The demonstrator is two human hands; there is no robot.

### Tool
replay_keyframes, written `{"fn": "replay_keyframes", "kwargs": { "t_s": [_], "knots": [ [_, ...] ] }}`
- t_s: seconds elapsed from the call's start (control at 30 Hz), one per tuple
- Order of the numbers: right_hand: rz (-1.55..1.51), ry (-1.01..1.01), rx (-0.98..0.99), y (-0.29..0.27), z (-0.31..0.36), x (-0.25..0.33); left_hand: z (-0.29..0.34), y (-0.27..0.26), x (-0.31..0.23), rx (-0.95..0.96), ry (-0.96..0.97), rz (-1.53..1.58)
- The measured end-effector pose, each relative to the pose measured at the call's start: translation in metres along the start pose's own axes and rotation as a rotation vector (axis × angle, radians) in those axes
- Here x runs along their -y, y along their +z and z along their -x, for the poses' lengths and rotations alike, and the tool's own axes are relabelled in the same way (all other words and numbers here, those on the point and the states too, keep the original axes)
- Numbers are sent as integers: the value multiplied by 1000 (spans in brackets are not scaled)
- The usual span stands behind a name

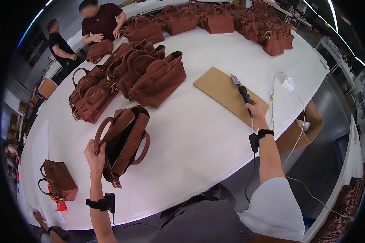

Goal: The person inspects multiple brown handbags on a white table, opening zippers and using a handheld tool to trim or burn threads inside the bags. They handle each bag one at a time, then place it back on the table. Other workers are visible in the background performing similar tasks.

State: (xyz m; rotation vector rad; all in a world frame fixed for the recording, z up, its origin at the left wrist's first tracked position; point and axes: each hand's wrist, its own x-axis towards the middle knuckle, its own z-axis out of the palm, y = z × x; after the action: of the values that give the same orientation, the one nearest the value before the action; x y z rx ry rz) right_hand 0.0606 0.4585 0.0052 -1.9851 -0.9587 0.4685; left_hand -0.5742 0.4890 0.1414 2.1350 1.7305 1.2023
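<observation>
My left hand (pixel 95 157) is closed around one handle of a reddish-brown leather handbag (pixel 138 131). The bag stands tilted on the white table with its top gaping, so the dark inside and a zipper end show. Over a flat brown board (pixel 220 90) on the right, my right hand (pixel 255 109) grips the black handle of a small corded iron (pixel 243 94) with a flat metal tip. The tip points away from me, above the board; I cannot tell whether it touches. A twisted pale cord runs back from the handle past my wrist.
Several finished-looking handbags (pixel 160 79) crowd the table ahead, with more along the far edge (pixel 217 22). Another bag (pixel 59 180) stands at the left. A white power adapter (pixel 288 84) lies right, its cord trailing over the edge near a cardboard box (pixel 308 125). People (pixel 103 22) stand across the table.
</observation>
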Motion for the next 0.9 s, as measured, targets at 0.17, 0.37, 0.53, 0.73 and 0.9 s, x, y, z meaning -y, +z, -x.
{"fn": "replay_keyframes", "kwargs": {
  "t_s": [0.17, 0.37, 0.53, 0.73, 0.9],
  "knots": [
    [28, 53, 105, 37, 30, -32, 33, 12, -27, -3, 7, -89],
    [-47, -116, 288, 37, 44, -24, 52, 37, -44, -11, -42, -38],
    [457, -590, 61, 29, 43, 22, 58, 47, -60, -7, 34, 14],
    [-365, -1279, 621, 120, 229, 167, 70, 49, -69, 66, 77, 51],
    [249, -1336, 598, 200, 241, 145, 71, 58, -83, 74, 204, 6]
  ]
}}
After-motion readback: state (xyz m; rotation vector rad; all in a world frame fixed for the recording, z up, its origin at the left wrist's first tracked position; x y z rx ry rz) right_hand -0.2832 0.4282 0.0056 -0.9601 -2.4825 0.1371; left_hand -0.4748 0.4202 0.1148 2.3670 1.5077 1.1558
